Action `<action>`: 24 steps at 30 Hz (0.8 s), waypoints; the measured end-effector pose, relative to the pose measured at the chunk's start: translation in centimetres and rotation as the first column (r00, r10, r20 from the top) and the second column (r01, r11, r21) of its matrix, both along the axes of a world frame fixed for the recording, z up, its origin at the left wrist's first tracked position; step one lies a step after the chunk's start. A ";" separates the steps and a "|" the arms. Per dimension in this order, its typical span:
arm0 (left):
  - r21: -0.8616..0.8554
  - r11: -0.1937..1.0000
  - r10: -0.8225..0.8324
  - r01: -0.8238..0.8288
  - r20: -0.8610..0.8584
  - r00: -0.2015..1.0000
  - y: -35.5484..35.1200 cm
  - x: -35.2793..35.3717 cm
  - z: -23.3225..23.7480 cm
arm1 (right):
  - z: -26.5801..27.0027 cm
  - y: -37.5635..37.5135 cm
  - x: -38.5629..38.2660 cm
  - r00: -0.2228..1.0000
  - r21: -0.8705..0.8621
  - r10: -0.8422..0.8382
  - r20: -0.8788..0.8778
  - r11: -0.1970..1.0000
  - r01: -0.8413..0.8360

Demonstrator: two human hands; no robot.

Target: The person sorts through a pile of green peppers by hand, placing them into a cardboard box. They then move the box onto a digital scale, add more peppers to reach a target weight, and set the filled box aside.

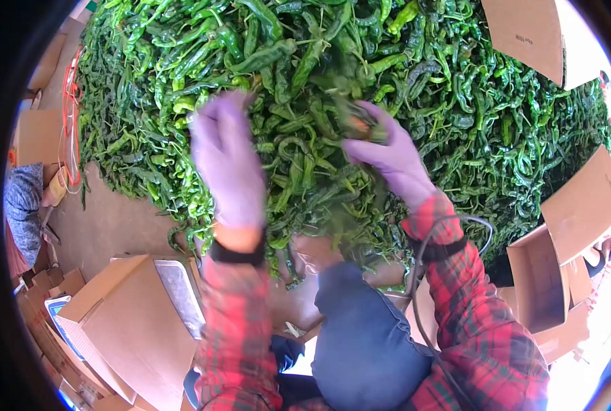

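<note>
A large heap of long, wrinkled green peppers point(298, 157) spreads before me in the head view. Over its near side is my left hand point(230, 161), in a purple glove and smeared by motion; its fingers are too blurred to read. To the right, my right hand point(398, 157), gloved alike, has thumb and fingers closed around a few green peppers point(363, 127). A spot of orange-red shows among these. Between and below my hands, some peppers look blurred, as if moving.
An open cardboard box point(124, 322) stands at lower left beside a grey metal tray edge point(181, 291). Another open box point(538, 274) is at right, and a cardboard flap point(524, 38) at upper right. At left is another person's patterned sleeve point(23, 205). A cable crosses my right forearm.
</note>
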State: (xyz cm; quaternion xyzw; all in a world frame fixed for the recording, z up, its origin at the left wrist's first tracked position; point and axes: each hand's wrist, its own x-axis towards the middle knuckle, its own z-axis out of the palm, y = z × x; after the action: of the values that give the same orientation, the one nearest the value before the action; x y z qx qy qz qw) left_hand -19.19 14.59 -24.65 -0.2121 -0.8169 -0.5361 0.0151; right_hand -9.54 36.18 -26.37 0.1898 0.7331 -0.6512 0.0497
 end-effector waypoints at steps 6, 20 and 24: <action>-0.662 0.665 0.134 -0.345 -0.348 0.928 2.3 -3.4 -6.1 | -4.6 -6.1 -3.2 0.980 0.768 0.123 0.155 0.609 -0.198; -0.533 0.819 -0.155 0.213 0.151 0.976 0.1 10.7 -4.6 | -4.0 -3.5 7.4 0.867 0.307 0.252 0.429 0.862 -0.403; -0.220 0.892 -0.248 0.394 0.492 0.835 -2.4 9.9 -2.8 | -2.1 1.4 11.2 0.854 0.143 0.196 0.482 0.944 -0.297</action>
State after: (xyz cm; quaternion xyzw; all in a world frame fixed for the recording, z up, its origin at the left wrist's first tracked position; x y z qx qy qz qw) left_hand -9.25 12.23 -27.45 -0.2173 -0.8240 -0.4289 -0.2996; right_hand 1.68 37.57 -28.44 0.2473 0.7835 -0.4934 0.2854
